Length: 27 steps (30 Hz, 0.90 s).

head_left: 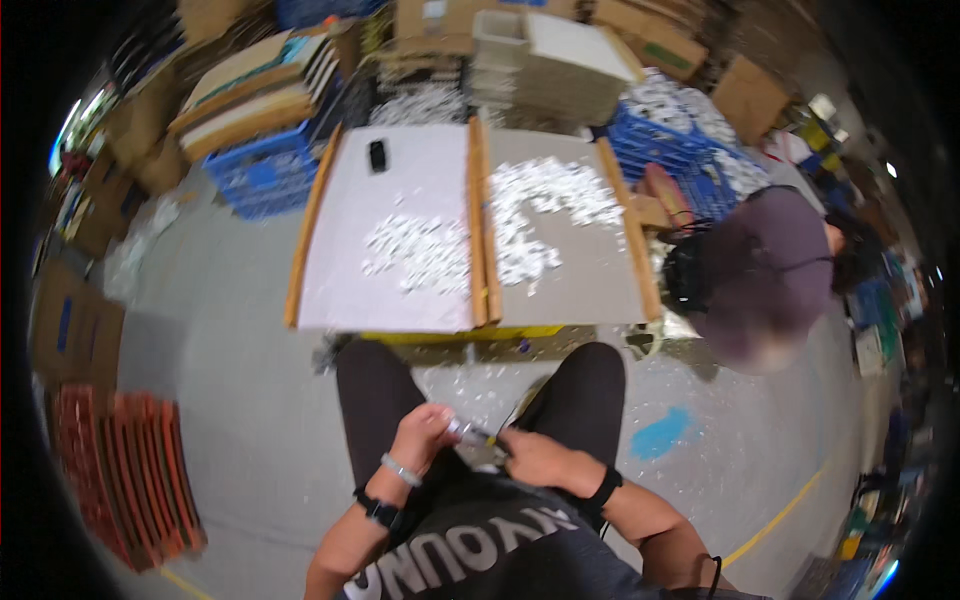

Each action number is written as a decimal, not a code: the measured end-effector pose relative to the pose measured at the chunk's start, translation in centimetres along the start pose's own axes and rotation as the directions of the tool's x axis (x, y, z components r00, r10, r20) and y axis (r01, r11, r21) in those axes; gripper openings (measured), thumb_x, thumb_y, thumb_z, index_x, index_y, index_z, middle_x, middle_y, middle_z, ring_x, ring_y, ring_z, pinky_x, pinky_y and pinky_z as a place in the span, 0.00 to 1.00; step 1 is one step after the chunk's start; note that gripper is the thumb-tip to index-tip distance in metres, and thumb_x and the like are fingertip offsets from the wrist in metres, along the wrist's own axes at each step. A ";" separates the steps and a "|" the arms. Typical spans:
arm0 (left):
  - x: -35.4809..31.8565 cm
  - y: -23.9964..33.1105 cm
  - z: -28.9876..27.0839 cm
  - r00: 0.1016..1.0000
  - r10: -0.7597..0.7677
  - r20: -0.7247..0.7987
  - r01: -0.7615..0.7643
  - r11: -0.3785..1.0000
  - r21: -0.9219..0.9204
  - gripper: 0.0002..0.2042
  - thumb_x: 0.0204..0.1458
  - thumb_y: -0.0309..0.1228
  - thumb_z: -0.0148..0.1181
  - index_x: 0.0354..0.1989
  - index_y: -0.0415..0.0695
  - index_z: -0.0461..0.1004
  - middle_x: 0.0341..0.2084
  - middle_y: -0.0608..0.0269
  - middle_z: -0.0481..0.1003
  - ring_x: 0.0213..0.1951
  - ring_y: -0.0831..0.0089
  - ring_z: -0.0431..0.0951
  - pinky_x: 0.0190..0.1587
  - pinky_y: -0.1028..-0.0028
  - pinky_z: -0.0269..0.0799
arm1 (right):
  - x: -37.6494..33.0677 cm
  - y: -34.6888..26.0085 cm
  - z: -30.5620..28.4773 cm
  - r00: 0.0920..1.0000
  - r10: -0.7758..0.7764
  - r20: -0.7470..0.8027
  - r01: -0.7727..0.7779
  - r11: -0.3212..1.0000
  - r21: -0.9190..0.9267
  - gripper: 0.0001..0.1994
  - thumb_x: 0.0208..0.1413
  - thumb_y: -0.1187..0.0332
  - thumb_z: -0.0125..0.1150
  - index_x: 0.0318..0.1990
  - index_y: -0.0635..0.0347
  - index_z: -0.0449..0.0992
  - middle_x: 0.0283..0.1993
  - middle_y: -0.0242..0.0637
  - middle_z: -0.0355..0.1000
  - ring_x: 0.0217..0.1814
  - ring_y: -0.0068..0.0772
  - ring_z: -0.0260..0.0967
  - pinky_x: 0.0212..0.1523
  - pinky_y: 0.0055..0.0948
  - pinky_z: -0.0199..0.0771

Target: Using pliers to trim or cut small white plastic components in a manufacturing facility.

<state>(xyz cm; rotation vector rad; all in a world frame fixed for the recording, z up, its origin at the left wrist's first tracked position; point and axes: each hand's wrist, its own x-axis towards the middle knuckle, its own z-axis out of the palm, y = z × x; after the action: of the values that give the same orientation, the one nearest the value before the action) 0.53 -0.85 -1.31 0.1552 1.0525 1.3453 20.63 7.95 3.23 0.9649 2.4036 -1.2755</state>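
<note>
Low over my lap, my left hand (428, 428) is closed around one end of a small whitish piece (462, 429). Opposite it, my right hand (537, 459) grips a small tool with a dark and yellow part (491, 440), whose tip meets or nearly meets the piece. Blur hides the exact kind of both. Beyond my knees, many small white parts (420, 250) lie on the pale left board, and a second heap of white parts (545, 195) covers much of the grey right board.
Wooden strips (481, 220) edge the boards. A black phone-like object (377, 155) lies on the left one. Blue crates (262, 175) flank them. At the right, close by, is another person in a purple cap (770, 265). Red stacked pieces (130, 470) stand at the left.
</note>
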 end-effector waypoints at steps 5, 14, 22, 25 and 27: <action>-0.5 0.2 -0.2 1.000 0.006 -0.017 -0.005 0.998 0.063 0.08 0.55 0.31 0.52 0.36 0.39 0.71 0.23 0.64 0.70 0.20 0.76 0.69 0.24 0.75 0.71 | 0.8 1.0 0.8 0.992 -0.088 0.089 0.084 0.995 0.051 0.16 0.48 0.71 0.50 0.46 0.63 0.69 0.37 0.53 0.72 0.37 0.51 0.72 0.38 0.39 0.71; -3.6 2.6 0.5 0.877 0.245 0.413 -0.480 0.501 0.720 0.15 0.56 0.28 0.52 0.46 0.29 0.70 0.46 0.40 0.70 0.47 0.49 0.70 0.51 0.65 0.65 | 2.2 2.1 0.8 1.000 -0.012 -0.002 0.011 0.889 0.458 0.12 0.47 0.69 0.50 0.36 0.68 0.70 0.25 0.42 0.69 0.24 0.35 0.67 0.25 0.35 0.66; -3.1 1.6 1.5 0.940 0.220 0.260 -0.340 0.622 0.705 0.15 0.56 0.29 0.52 0.48 0.31 0.67 0.45 0.43 0.69 0.46 0.54 0.70 0.50 0.67 0.65 | 2.7 4.2 0.9 0.998 0.050 0.024 -0.046 0.517 0.855 0.10 0.42 0.74 0.50 0.35 0.64 0.66 0.21 0.37 0.60 0.16 0.31 0.60 0.12 0.36 0.58; -3.4 1.8 1.0 0.919 0.186 0.349 -0.389 0.576 0.719 0.17 0.56 0.30 0.52 0.49 0.31 0.66 0.45 0.44 0.68 0.46 0.54 0.69 0.51 0.66 0.64 | 0.9 1.6 -1.5 0.962 -0.078 -0.262 0.239 0.704 0.668 0.11 0.43 0.72 0.53 0.37 0.62 0.64 0.26 0.36 0.62 0.19 0.30 0.58 0.18 0.31 0.60; -4.2 2.0 1.2 0.912 0.194 0.361 -0.400 0.604 0.689 0.18 0.56 0.32 0.52 0.49 0.30 0.66 0.47 0.43 0.67 0.48 0.55 0.68 0.52 0.66 0.63 | -0.9 -0.9 -2.6 0.866 -0.188 -0.463 0.463 0.652 0.601 0.11 0.44 0.71 0.53 0.36 0.62 0.64 0.25 0.36 0.62 0.22 0.29 0.59 0.22 0.30 0.61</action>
<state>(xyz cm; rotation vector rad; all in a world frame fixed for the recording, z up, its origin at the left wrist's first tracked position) 0.45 -3.21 2.85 1.1612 1.3536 1.0489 20.87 9.30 5.77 1.0184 2.4507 -2.4789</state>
